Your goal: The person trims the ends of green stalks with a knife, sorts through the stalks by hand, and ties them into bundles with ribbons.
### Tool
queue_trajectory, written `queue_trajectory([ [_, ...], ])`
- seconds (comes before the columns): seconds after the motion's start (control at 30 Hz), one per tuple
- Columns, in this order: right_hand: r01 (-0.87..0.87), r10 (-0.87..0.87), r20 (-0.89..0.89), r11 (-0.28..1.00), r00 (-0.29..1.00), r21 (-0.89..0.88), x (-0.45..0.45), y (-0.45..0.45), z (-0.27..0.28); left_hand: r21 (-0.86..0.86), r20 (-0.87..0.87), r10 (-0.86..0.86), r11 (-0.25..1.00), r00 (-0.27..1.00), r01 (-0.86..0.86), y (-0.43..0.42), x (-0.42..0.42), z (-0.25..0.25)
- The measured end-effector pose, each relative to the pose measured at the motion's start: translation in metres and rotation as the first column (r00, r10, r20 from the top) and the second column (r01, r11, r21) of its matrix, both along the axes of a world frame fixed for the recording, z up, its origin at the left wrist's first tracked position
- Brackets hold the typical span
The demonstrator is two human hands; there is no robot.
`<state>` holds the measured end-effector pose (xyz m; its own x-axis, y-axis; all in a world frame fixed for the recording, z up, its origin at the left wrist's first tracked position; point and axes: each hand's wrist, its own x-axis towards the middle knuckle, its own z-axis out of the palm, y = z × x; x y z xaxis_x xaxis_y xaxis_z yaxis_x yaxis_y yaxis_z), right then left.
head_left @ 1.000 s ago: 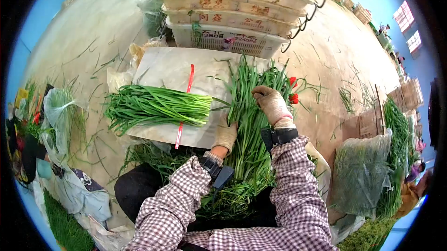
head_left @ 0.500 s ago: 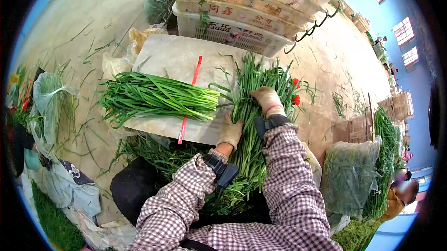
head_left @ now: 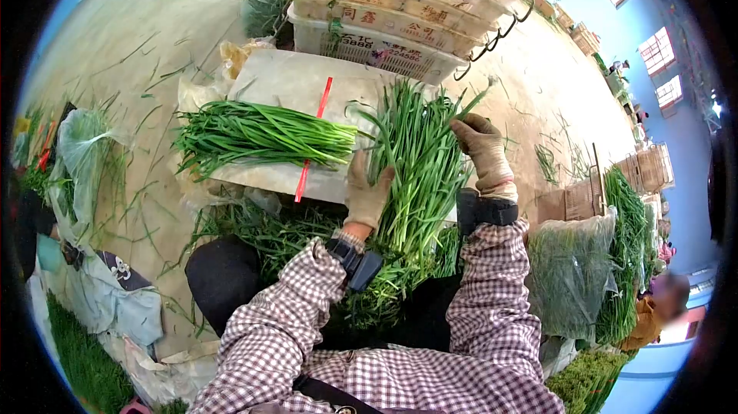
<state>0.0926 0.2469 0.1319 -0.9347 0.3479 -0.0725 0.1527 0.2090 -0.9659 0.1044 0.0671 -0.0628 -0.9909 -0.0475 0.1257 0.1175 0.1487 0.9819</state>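
Observation:
A loose heap of garlic chives (head_left: 415,160) lies over the right side of a pale board (head_left: 261,79), its stems toward me. My left hand (head_left: 369,191), in a tan glove, rests against the heap's left edge, thumb apart from the fingers. At the heap's upper right, my gloved right hand (head_left: 486,154) is raised with thumb and fingertips pinched together. A thin green blade (head_left: 478,96) slants up from those fingertips. Left of the heap, a neat bundle of garlic chives (head_left: 265,133) lies over a red tape strip (head_left: 326,97) stretched across the board.
Stacked white crates (head_left: 384,22) stand beyond the board. Loose greens (head_left: 300,249) lie between it and my lap. Plastic-wrapped greens (head_left: 573,279) stand at right, near a person in orange (head_left: 646,325). A plastic bag (head_left: 81,160) sits at left. Stray leaves litter the floor.
My right hand has lifted off the chives and moved up and right, now pinching at their edge. My left hand has shifted slightly left and up. The heap's leaves have spread out.

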Motion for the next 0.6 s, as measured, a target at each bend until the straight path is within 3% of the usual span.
queue_trajectory([
  [0.07,-0.009,0.01,-0.017,1.0,1.0,0.027,0.009,-0.008,0.003,-0.232,-0.183,0.008,0.971,0.983,-0.051,-0.018,0.031,0.035],
  [0.1,0.041,-0.04,-0.034,0.999,0.999,0.017,0.014,-0.017,0.001,-0.337,-0.185,-0.124,0.94,0.975,0.056,-0.019,0.045,0.043],
  [0.2,0.036,-0.025,-0.089,0.992,0.996,0.125,0.018,-0.035,-0.004,-0.724,0.04,-0.272,0.655,0.962,0.215,-0.003,0.065,0.049],
  [0.23,0.046,-0.018,-0.144,0.98,0.989,0.196,0.018,-0.039,-0.005,-0.682,0.129,-0.307,0.663,0.943,0.31,-0.001,0.066,0.042],
  [0.3,0.085,0.0,-0.25,0.94,0.968,0.331,0.02,-0.042,-0.003,-0.751,0.177,-0.327,0.564,0.928,0.342,0.004,0.068,0.015],
  [0.43,0.246,-0.22,-0.393,0.969,0.893,0.016,0.015,-0.03,0.03,-0.768,0.265,-0.338,0.493,0.903,0.41,0.004,0.067,0.009],
  [0.5,0.263,-0.302,-0.577,0.953,0.759,-0.152,0.018,-0.02,0.069,-0.771,0.279,-0.33,0.482,0.902,0.415,0.004,0.066,0.01],
  [0.53,0.176,-0.241,-0.779,0.97,0.579,-0.169,0.014,-0.009,0.087,-0.763,0.296,-0.329,0.483,0.897,0.43,0.004,0.064,0.011],
  [0.57,0.206,-0.238,-0.825,0.967,0.512,-0.151,0.02,-0.004,0.117,-0.753,0.315,-0.329,0.485,0.89,0.445,0.005,0.062,0.011],
  [0.6,0.465,-0.323,-0.759,0.885,0.565,-0.03,0.042,-0.03,0.16,-0.741,0.334,-0.329,0.487,0.883,0.462,0.005,0.061,0.012],
])
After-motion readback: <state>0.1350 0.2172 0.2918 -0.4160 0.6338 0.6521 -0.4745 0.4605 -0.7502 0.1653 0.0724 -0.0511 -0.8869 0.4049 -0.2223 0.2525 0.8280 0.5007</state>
